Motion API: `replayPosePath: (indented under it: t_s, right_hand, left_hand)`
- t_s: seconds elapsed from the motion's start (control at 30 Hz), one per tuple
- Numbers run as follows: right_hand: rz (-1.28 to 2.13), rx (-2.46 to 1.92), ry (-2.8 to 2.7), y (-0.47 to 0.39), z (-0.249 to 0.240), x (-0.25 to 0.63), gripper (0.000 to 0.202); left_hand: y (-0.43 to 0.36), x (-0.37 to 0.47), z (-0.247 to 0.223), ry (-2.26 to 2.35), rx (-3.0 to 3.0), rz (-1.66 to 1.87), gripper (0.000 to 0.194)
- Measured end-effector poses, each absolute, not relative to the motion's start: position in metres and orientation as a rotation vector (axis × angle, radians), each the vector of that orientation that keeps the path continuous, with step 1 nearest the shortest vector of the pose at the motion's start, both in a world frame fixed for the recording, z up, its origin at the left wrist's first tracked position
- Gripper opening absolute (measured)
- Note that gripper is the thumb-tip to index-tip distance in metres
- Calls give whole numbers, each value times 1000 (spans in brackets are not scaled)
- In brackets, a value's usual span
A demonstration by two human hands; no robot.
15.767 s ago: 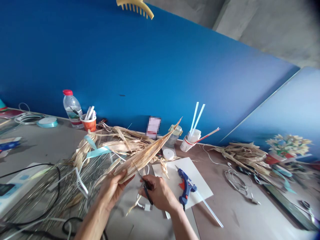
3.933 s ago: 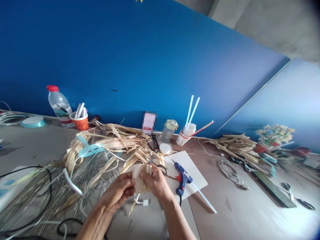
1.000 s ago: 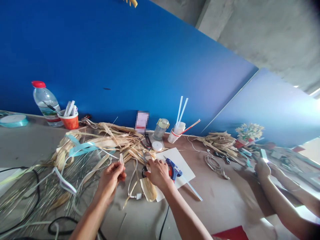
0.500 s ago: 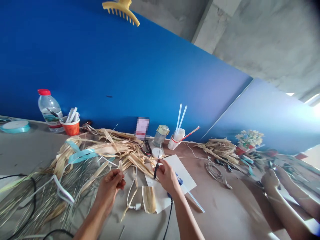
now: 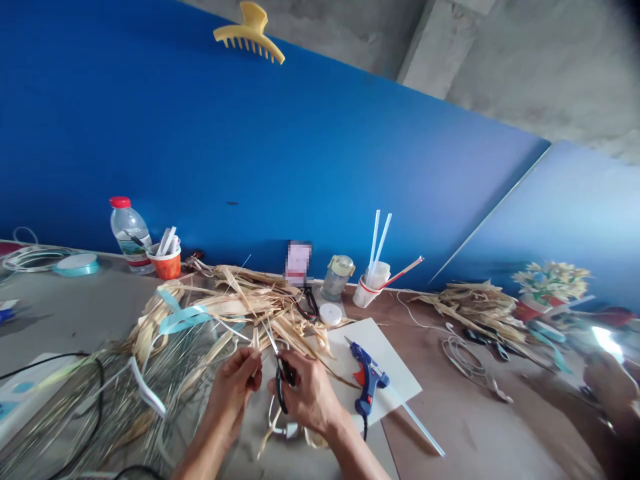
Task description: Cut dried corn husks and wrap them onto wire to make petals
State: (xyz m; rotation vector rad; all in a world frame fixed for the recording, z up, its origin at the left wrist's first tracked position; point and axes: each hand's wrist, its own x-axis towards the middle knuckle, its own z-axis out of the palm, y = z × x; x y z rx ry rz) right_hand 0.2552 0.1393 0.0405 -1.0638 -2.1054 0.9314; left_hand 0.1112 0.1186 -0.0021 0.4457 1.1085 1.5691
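My left hand [image 5: 235, 383] pinches a small piece of pale dried husk [image 5: 255, 339], its tip standing up above the fingers. Just to the right, my right hand [image 5: 305, 390] holds black-handled scissors [image 5: 283, 383], their blades parted and pointing up and left beside the husk piece. Behind both hands lies a pile of dried husks [image 5: 235, 300] with a light blue ribbon [image 5: 185, 319] on it. A blue glue gun [image 5: 369, 379] with a clear glue stick rests on white paper [image 5: 395, 367] to the right.
Thin wires [image 5: 135, 387] spread at the left. At the back stand a bottle [image 5: 131, 233], a red cup [image 5: 167, 265], a glass jar [image 5: 337, 279] and a white cup [image 5: 367, 293]. Another person's hand [image 5: 613, 383] is at the far right, near a flower pot [image 5: 530, 310].
My right hand has moved left and down, bringing the scissors beside the husk piece in my left hand. The glue gun is now uncovered. The whole view has shifted.
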Motion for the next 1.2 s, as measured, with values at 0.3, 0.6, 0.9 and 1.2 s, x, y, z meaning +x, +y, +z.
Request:
replayPosePath:
  t_s: [0.3, 0.6, 0.9, 1.2]
  right_hand:
    - [829, -1102, -2197, 136, 34, 252, 12]
    - [888, -1054, -2187, 133, 35, 250, 12]
    - [1033, -1067, -2140, 133, 31, 248, 18]
    - [1019, -1071, -2129, 134, 21, 247, 17]
  left_hand:
    - [114, 114, 0, 906, 328, 1494, 28]
    - [114, 113, 0, 873, 296, 1497, 26]
    - [113, 115, 0, 824, 307, 1483, 23]
    - [115, 112, -7, 827, 347, 1496, 23]
